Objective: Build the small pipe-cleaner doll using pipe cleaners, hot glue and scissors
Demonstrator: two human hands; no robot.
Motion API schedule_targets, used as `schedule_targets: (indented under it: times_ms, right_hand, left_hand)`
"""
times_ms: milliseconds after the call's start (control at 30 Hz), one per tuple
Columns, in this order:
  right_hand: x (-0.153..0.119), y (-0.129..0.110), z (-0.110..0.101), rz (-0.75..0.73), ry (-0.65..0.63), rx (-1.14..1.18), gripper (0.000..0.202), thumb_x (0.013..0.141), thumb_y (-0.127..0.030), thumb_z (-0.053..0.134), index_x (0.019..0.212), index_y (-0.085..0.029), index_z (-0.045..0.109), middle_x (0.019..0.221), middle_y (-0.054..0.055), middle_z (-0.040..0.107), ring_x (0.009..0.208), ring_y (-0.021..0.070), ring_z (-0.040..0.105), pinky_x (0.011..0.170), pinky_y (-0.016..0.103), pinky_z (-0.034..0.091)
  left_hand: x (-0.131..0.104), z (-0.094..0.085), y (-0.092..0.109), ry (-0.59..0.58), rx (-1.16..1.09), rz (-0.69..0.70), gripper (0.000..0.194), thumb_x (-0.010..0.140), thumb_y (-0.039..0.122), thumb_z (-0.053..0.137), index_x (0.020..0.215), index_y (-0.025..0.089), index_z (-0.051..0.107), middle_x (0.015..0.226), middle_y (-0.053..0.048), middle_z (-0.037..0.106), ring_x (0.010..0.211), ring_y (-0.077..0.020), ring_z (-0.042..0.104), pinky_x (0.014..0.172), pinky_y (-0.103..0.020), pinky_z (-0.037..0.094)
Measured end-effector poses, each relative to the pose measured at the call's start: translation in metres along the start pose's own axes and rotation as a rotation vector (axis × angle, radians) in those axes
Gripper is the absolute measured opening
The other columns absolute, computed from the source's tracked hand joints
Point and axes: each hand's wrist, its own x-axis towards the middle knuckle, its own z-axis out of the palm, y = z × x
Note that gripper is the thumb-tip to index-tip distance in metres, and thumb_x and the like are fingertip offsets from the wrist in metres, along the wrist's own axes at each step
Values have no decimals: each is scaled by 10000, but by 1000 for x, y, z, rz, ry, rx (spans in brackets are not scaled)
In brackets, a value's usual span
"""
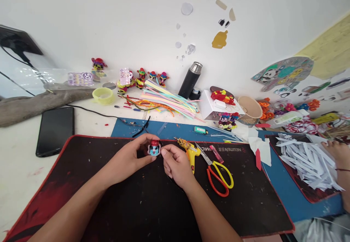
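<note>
My left hand [136, 151] curls its thumb and fingers around a small doll head [154, 149], light blue with a red top and black and white details. Against the head's right side, my right hand [176, 162] is closed in a pinch on a thin black pipe cleaner [177, 188], part of which hangs below the fingers. The fingertips hide where it meets the head. Just right of my right hand lie a yellow glue gun [193, 155] and scissors [218, 176] with red and yellow handles.
Both hands are above a black mat [131, 205]. Behind it are a bundle of pastel pipe cleaners [169, 100], a black flask [190, 79], a yellow bowl [103, 96] and a phone [55, 131]. At right, another person's hand [335, 152] touches white paper strips [306, 162].
</note>
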Motion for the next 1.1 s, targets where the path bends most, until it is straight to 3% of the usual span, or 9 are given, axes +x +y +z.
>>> schedule_targets:
  times_ms: [767, 1000, 1100]
  right_hand:
    - [-1, -1, 2, 10, -64, 2, 457, 883, -637, 766, 923, -211, 605, 556, -130, 400, 384, 50, 293, 352, 193, 269]
    - [-1, -4, 2, 18, -45, -12, 440, 899, -624, 747, 917, -214, 589, 498, -145, 389, 356, 55, 292, 358, 198, 263]
    - [-1, -5, 2, 19, -36, -11, 444, 892, -630, 747, 918, -218, 584, 487, -148, 390, 353, 56, 289, 358, 197, 263]
  left_hand:
    - [0, 4, 6, 20, 18, 25, 398, 910, 357, 725, 1295, 289, 650, 1219, -43, 735, 1066, -258, 678, 945, -387, 539]
    - [-2, -2, 3, -45, -76, -27, 661, 884, 387, 794, 1496, 341, 549, 1309, -50, 708, 1099, -258, 667, 973, -410, 551]
    - [-2, -8, 2, -80, -203, -61, 644, 897, 439, 800, 1492, 331, 579, 1339, -60, 714, 1119, -259, 678, 1004, -422, 556]
